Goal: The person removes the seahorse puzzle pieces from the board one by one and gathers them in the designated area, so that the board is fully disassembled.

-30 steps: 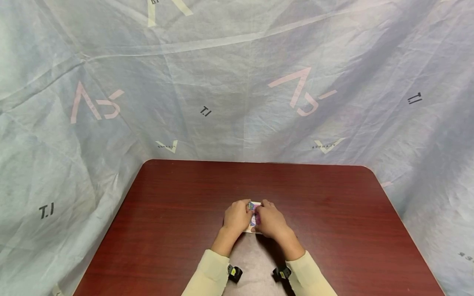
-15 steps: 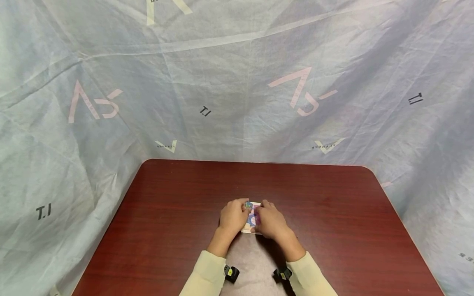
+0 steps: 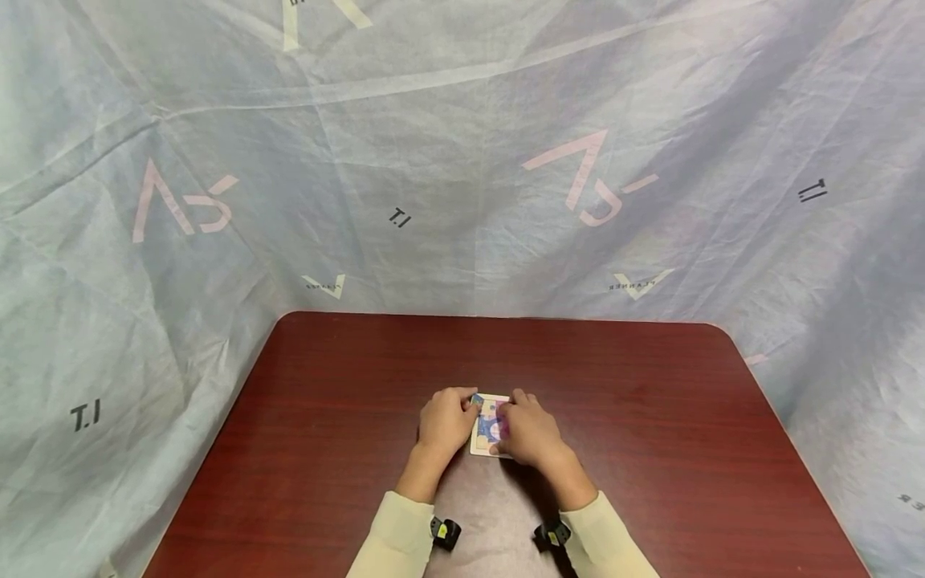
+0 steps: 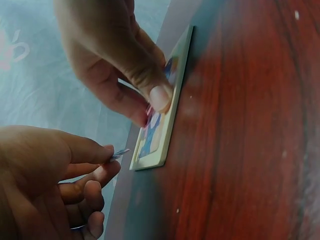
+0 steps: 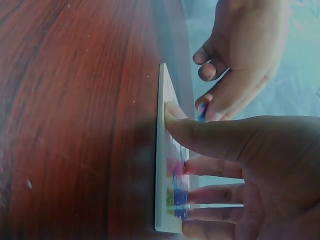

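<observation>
A flat picture puzzle in a pale, thin frame [image 3: 474, 447] lies on the table between my hands. My left hand [image 3: 444, 421] is off its left side and pinches a small, thin puzzle piece [image 4: 120, 154] between thumb and forefinger, its other fingers loosely bent. From the right, my right hand [image 3: 533, 429] spans the puzzle. Its thumb [image 5: 175, 116] presses on the near rim, while the fairly straight fingers touch the colourful printed face [image 5: 177, 195]. This hand covers the right part of the picture.
The dark red wood table [image 3: 347, 385] has rounded far corners. Grey-white cloth [image 3: 462, 160] hangs behind it and along both sides. Each wrist wears a small black camera, such as the left wrist camera [image 3: 446, 532].
My left hand has moved left, with the piece in its fingers, uncovering more of the puzzle's left side. My right hand has stayed in place on the puzzle.
</observation>
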The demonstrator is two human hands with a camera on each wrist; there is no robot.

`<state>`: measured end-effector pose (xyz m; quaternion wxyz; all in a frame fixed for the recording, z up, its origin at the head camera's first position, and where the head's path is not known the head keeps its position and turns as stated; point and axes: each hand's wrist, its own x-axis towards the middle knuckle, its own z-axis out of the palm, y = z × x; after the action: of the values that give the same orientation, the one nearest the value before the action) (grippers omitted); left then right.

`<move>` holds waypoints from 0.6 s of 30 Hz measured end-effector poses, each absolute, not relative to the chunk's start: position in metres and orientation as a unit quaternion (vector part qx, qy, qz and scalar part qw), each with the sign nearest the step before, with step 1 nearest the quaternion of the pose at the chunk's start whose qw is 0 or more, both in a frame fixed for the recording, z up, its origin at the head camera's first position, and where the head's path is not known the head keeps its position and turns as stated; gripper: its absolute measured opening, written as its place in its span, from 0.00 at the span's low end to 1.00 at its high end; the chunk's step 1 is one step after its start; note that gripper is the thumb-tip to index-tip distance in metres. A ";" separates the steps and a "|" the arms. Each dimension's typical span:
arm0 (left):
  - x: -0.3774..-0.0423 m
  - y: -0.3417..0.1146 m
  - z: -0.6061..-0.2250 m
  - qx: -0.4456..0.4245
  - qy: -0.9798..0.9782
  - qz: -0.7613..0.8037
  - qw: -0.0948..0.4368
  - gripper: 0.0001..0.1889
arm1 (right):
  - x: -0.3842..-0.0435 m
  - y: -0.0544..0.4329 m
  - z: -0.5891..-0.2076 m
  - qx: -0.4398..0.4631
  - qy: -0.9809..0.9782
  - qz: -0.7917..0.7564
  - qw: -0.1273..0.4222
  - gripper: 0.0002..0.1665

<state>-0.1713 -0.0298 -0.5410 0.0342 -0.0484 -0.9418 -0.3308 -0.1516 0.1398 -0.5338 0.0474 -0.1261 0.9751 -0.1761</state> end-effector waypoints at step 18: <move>-0.172 -0.050 -0.544 -0.021 -0.939 -0.339 0.042 0.15 | -0.151 0.142 -0.535 -0.126 0.975 -0.177 0.047 0.32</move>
<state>-0.1716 -0.0499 -0.5442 0.0421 -0.0209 -0.9395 -0.3393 -0.1511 0.1425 -0.5353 0.0465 -0.1263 0.9749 -0.1774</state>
